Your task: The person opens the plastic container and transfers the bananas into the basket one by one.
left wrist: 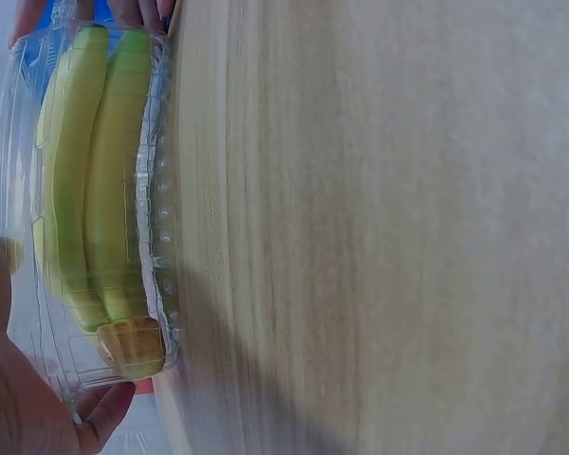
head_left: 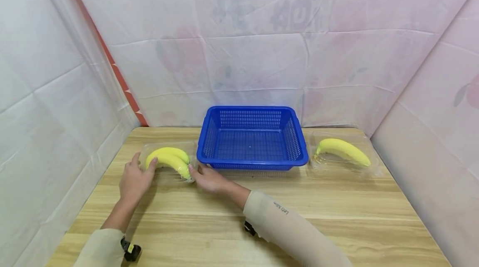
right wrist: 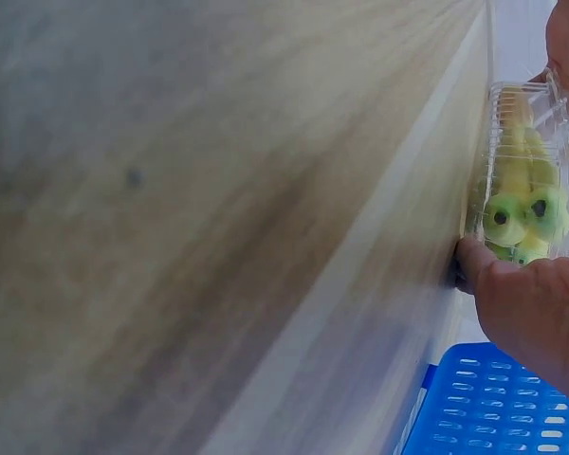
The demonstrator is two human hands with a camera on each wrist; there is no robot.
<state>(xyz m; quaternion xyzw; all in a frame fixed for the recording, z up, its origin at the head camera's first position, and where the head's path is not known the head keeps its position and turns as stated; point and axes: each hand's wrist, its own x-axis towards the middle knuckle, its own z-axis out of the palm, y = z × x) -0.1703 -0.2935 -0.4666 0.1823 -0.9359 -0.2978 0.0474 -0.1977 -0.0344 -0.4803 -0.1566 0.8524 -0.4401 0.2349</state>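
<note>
A clear plastic clamshell box (left wrist: 156, 218) with yellow bananas (head_left: 168, 159) inside lies at the left of the table. My left hand (head_left: 136, 178) grips its left end, thumb on the near side and fingers reaching around the far corner. At the opposite end, my right hand (head_left: 211, 179) holds the box by its right corner, close to the blue basket. In the left wrist view the bananas' brown stem end (left wrist: 133, 348) faces my left hand. Their green tips (right wrist: 520, 220) point toward my right hand in the right wrist view.
A blue plastic basket (head_left: 252, 163) with perforated sides stands at the back middle, nothing visible inside. To its right lies another clear box (head_left: 368, 136) holding a banana (head_left: 343, 150). White patterned cloth (head_left: 254, 63) hangs behind and beside the wooden table (head_left: 299, 208).
</note>
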